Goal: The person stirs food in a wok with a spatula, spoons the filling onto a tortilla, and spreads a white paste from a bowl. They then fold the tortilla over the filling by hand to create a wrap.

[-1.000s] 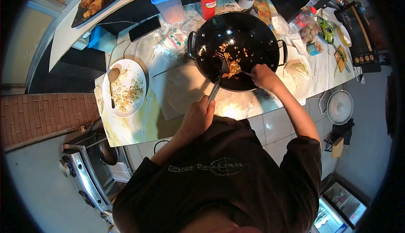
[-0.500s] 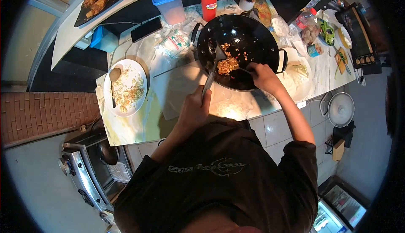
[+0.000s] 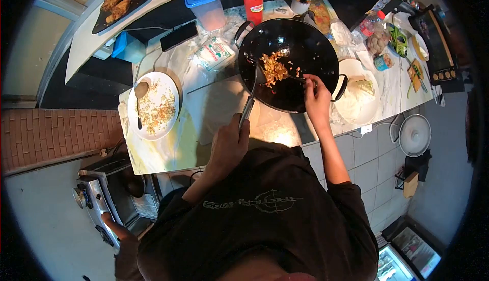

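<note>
My left hand (image 3: 229, 141) is closed around the handle of a long-handled spatula (image 3: 247, 109), whose blade reaches into a black wok (image 3: 310, 41) with two loop handles. A chopped, reddish-brown food mixture (image 3: 274, 69) lies in the wok, beside the spatula blade. Over the wok's right front rim, my right hand (image 3: 318, 100) pinches a thin metal utensil (image 3: 296, 79). The far end of that utensil is at the food, and its shape there cannot be made out.
Left stands a white plate (image 3: 133, 100) with chopped food and a spoon (image 3: 141, 89); right, a plate (image 3: 351, 113) of pale food. Behind are a plastic packet (image 3: 214, 53), a lidded container (image 3: 206, 8) and a red squeeze bottle (image 3: 253, 6). Another person's hand (image 3: 113, 224) is by the stove (image 3: 97, 199).
The spatula blade has turned edge-on and moved left, leaving the food more exposed. My left hand is slightly lower. Another person's arm has appeared at the lower left.
</note>
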A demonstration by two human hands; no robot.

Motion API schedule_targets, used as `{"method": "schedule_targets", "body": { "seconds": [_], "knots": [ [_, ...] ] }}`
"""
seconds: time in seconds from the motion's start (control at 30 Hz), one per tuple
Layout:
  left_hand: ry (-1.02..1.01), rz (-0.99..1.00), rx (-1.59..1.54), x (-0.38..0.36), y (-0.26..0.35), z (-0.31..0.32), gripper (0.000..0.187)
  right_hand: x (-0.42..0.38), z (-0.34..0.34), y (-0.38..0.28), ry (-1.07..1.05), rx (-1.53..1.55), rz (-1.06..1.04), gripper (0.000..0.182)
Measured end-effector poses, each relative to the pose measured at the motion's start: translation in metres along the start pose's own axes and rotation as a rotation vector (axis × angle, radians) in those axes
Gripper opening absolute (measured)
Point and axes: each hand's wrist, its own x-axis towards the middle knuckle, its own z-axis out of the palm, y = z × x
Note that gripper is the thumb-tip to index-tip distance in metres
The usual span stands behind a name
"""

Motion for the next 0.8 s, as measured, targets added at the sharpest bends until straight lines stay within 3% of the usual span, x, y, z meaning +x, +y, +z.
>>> {"method": "schedule_targets", "body": {
  "seconds": [0.23,0.33,0.57,0.63,0.77,0.8],
  "knots": [
    [0.011,0.02,-0.053,0.0,-0.012,0.002,0.024,-0.011,-0.003,0.014,0.026,-0.115,-0.115,0.022],
    [0.013,-0.004,-0.026,-0.006,-0.01,-0.003,0.027,-0.017,-0.001,0.008,0.006,-0.011,-0.009,0.022],
    [-0.011,-0.072,-0.045,-0.004,-0.001,-0.011,0.025,-0.009,0.002,0.005,0.011,-0.062,0.005,0.022],
    [0.059,-0.061,-0.128,0.0,-0.004,-0.013,0.024,-0.007,0.0,-0.003,0.062,-0.254,-0.21,0.02],
    [-0.022,-0.031,-0.056,0.008,-0.01,-0.026,0.026,-0.005,-0.003,-0.031,0.059,-0.267,-0.222,0.017],
    [-0.02,0.089,-0.05,0.011,-0.014,-0.026,0.026,0.0,-0.002,-0.032,0.052,-0.264,-0.225,0.016]
  ]
}}
